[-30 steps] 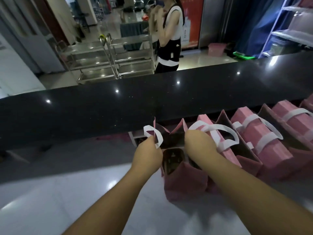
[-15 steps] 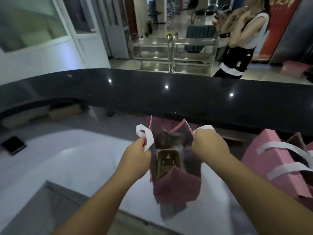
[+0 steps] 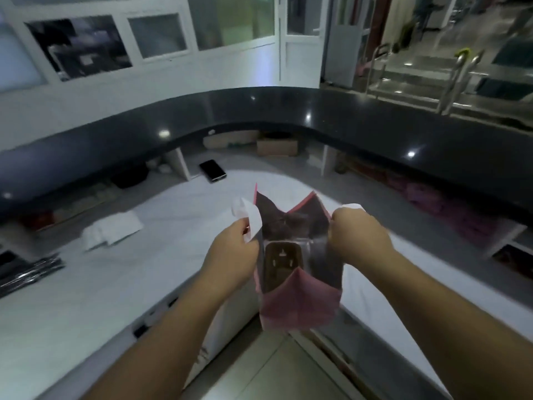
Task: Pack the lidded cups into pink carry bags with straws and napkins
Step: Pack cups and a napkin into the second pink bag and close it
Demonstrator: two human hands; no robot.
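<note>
Left hand [image 3: 230, 255] and right hand [image 3: 359, 236] each grip a white handle, holding the pink bag [image 3: 300, 306] open in the air over the white table's [image 3: 86, 284] inner corner.

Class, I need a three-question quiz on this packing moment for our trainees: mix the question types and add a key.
1. True or false: both hands hold the pink bag open by its white handles.
2. What lies on the white counter beyond the bag? A) a dark phone B) a kettle C) a plant
3. Fill in: the left hand pinches the left ____.

Key: 1 true, the right hand grips the other handle; 2 A, the phone; 3 handle.
</note>
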